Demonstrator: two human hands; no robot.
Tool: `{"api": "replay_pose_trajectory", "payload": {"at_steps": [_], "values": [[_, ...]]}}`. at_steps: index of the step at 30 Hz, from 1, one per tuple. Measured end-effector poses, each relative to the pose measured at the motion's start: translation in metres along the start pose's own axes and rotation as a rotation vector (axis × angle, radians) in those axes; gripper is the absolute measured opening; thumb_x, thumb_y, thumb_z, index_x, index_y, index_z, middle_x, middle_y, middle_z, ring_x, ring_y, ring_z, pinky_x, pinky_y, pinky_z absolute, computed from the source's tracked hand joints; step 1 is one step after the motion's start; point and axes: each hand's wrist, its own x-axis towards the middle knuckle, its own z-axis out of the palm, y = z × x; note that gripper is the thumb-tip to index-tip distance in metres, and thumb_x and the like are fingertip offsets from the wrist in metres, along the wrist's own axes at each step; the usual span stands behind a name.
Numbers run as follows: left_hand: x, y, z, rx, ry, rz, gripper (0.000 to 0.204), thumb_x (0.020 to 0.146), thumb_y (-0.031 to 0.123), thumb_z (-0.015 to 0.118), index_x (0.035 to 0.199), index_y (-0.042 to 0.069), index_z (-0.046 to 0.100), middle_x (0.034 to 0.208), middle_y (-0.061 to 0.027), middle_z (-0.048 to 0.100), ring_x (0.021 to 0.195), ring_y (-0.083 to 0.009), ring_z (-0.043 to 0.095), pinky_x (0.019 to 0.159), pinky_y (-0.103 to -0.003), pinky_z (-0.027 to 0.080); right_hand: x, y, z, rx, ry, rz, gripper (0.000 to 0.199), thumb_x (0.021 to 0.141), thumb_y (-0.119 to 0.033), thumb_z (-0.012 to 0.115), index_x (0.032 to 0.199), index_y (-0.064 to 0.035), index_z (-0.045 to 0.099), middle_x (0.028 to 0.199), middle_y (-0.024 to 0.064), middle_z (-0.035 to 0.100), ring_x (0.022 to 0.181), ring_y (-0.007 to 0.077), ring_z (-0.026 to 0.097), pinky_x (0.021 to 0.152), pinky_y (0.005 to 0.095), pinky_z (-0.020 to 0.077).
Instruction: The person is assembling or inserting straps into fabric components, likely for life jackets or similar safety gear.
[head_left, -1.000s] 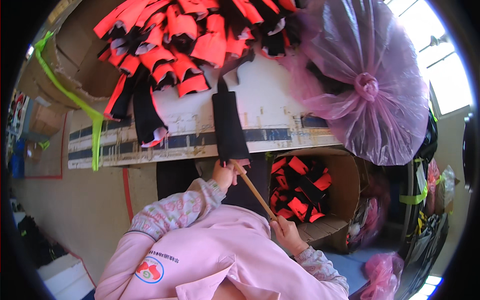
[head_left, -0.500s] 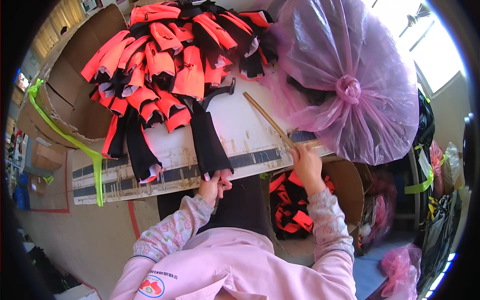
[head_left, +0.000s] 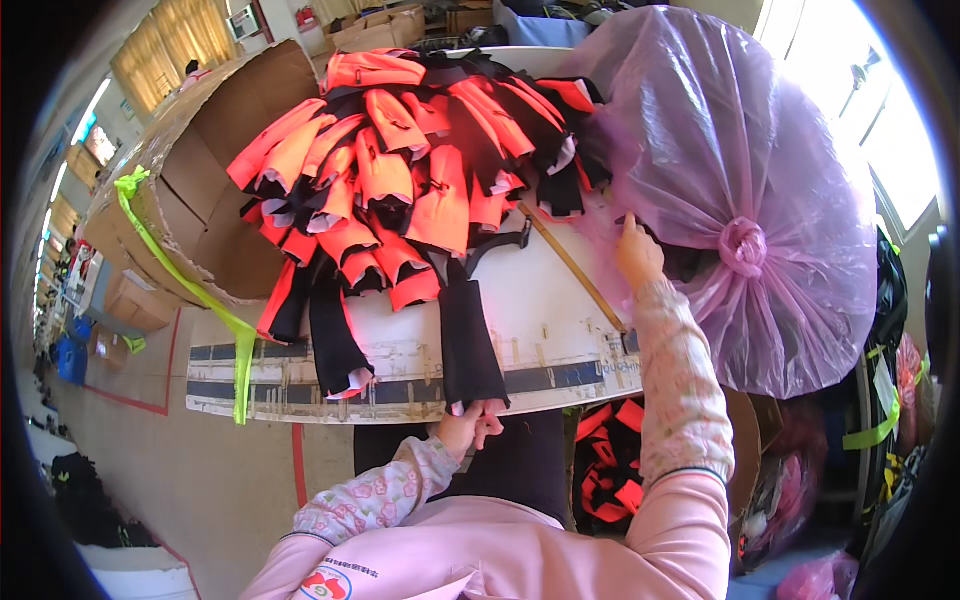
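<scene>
My left hand (head_left: 471, 428) is closed on the near end of a black fabric sleeve (head_left: 470, 340), which hangs over the front edge of the white table (head_left: 540, 350). Farther right, my right hand (head_left: 640, 258) is beside a tied, translucent purple plastic bag (head_left: 800, 180). Its fingers are pinched together near a small dark thing I cannot make out. A thin wooden stick (head_left: 575, 265) lies slantwise on the table, left of my right hand. Beyond my left hand, orange-and-black fabric pieces (head_left: 385, 170) are heaped up, with a black curved strip (head_left: 500, 242) beside them.
A large open cardboard box (head_left: 190, 200) leans at the left, with a bright yellow-green strip (head_left: 190, 280) over its side. Below the table's front right edge, another box holds orange and black pieces (head_left: 608, 465). Black bags (head_left: 890, 300) stand far right.
My right hand has let go of the wooden stick and moved away from me to the purple bag. The left hand stays at the sleeve's end. The whole view has shifted.
</scene>
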Motion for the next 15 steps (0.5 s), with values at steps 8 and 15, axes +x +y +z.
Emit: {"api": "replay_pose_trajectory", "payload": {"at_steps": [8, 15], "values": [[0.008, 0.008, -0.003, -0.089, -0.041, -0.073, 0.032, 0.096, 0.023, 0.038, 0.089, 0.0, 0.059, 0.069, -0.013, 0.062, 0.037, -0.0117, 0.046, 0.038, -0.021, 0.038, -0.177, -0.04, -0.106, 0.412, 0.553, -0.366, 0.025, 0.073, 0.005, 0.059, 0.095, -0.0066, 0.061, 0.081, 0.0066, 0.064, 0.073, 0.0214, 0.061, 0.076, 0.033, 0.0434], [0.005, 0.032, 0.01, -0.089, 0.011, -0.045, 0.032, 0.096, 0.028, 0.039, 0.099, 0.002, 0.059, 0.072, -0.0115, 0.062, 0.039, -0.0111, 0.048, 0.048, -0.022, 0.046, -0.27, -0.033, -0.163, 0.803, 0.384, -0.611, 0.025, 0.065, -0.003, 0.061, 0.09, -0.0013, 0.056, 0.083, 0.0118, 0.056, 0.075, 0.0263, 0.055, 0.066, 0.0334, 0.0454]]}}
